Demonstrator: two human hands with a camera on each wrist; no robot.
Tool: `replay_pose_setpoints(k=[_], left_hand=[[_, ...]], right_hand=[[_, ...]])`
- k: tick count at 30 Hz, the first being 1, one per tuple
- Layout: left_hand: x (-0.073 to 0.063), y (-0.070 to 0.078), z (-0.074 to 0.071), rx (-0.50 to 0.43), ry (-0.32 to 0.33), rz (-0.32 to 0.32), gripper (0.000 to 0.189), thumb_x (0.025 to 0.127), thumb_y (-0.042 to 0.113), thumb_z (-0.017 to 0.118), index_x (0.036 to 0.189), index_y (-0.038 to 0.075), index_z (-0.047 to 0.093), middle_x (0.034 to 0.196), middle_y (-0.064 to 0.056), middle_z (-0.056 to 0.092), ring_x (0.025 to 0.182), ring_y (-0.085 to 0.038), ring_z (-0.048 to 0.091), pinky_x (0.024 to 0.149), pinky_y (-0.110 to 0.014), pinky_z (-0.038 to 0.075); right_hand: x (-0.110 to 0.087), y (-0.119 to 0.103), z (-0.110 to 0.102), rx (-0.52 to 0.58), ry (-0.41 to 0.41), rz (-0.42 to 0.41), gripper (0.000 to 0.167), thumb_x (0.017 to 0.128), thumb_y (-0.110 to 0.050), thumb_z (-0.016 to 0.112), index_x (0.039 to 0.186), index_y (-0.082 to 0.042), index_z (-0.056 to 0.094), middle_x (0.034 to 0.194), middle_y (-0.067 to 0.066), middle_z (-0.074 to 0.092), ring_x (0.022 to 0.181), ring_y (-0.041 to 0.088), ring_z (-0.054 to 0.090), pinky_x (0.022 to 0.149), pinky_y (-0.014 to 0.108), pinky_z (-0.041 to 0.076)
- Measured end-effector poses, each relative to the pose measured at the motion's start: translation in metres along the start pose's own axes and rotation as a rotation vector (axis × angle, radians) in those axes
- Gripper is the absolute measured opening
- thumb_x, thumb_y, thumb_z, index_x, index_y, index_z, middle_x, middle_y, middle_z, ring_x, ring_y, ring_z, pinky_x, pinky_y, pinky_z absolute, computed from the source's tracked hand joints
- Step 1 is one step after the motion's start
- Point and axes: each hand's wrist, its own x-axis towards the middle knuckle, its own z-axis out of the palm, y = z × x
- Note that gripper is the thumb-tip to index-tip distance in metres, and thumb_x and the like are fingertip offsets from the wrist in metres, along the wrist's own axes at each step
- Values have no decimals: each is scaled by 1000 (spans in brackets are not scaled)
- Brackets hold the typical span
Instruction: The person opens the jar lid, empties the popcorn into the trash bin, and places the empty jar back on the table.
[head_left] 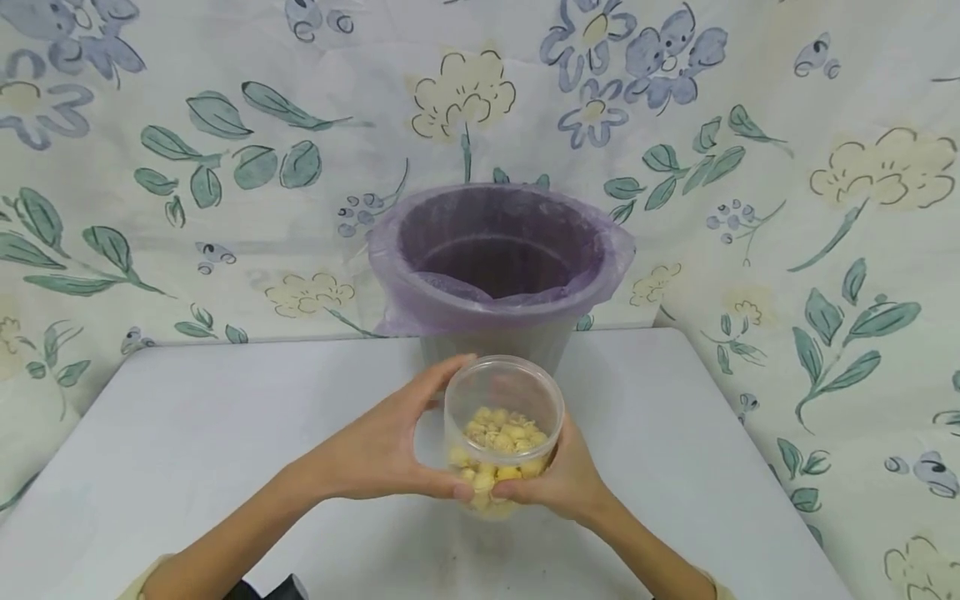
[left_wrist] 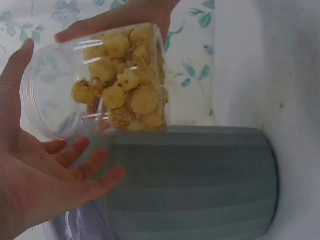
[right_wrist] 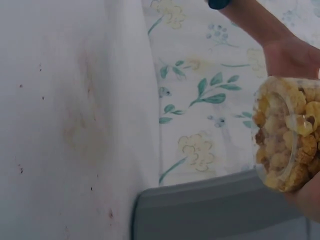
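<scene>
A clear plastic jar (head_left: 504,400) is held above the table with its round rim upward; no separate lid shows. Yellow popcorn (head_left: 504,433) fills its lower part, and the pieces show plainly through the wall in the left wrist view. My right hand (head_left: 566,479) grips the jar from the right, thumb across its near side. On the other side my left hand (left_wrist: 45,175) is spread, with fingers extended beside the jar. In the head view the left thumb lies at the jar's near wall; whether it touches I cannot tell.
Behind the jar stands a grey bin (left_wrist: 195,185) lined with a purple plastic bag (head_left: 502,312) folded over its rim. Its mouth faces up. The white table (head_left: 225,425) bears small dark specks and a brownish stain. Floral cloth (head_left: 300,242) hangs behind and to the sides.
</scene>
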Motion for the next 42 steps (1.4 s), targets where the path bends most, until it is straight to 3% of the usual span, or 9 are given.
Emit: replay_pose_setpoints(k=[5,8,10,15,18,26,32,37,42], left_hand=[[15,5,-4,-83,-95,74,114,69,22,93,158,16,23,157,1,34,134,-23,42,104,-56,37],[24,7,-4,-123,-145,79,115,66,19,94,158,15,24,157,0,35,133,-22,44,103,-51,41],[26,8,-2,-115,-145,79,114,65,22,95,157,14,28,155,0,38,131,-21,46,103,-49,42],[27,6,6,-49,-65,98,106,66,25,94,154,11,37,150,0,45,129,-20,48,105,-49,40],[25,4,12,-37,-17,105,102,66,24,93,152,9,39,149,0,46,129,-20,48,105,-50,40],[23,6,23,-57,40,93,101,65,23,93,151,11,42,146,1,49,128,-20,49,106,-50,39],[20,4,31,-72,85,63,101,62,26,94,149,12,45,143,2,51,126,-20,50,105,-51,39],[18,0,39,-77,126,37,103,60,30,96,148,12,47,142,4,52,128,-20,49,106,-52,37],[18,-2,46,-82,166,42,103,59,28,97,147,8,47,145,-3,50,133,-21,46,111,-47,35]], right_hand=[[-4,0,-5,2,-52,-4,103,72,-45,89,148,-2,34,136,25,48,120,32,51,102,39,45],[-5,0,-7,-7,-76,-16,105,72,-46,89,150,-3,34,136,25,48,120,31,52,103,38,44],[-5,-1,-8,-3,-87,-20,105,71,-40,90,151,-3,33,137,25,48,121,33,51,104,39,43],[-5,-4,-10,-31,-59,-5,105,61,-11,91,150,-6,35,137,22,50,121,34,50,105,38,41],[-6,-4,-9,-48,-37,9,104,58,-3,88,149,-6,38,136,20,51,120,33,51,104,37,42],[-10,1,-6,-15,-18,-24,100,61,-6,87,147,-2,37,134,25,50,118,37,51,102,41,45],[-15,3,-3,7,-5,4,98,60,-2,84,146,-1,38,132,26,50,118,37,51,101,44,46],[-19,5,-4,-39,7,34,97,60,-4,83,147,-4,39,133,21,53,118,35,53,102,42,46],[-20,8,-5,-86,13,21,96,61,-5,82,147,-3,39,135,20,54,119,36,53,103,42,45]])
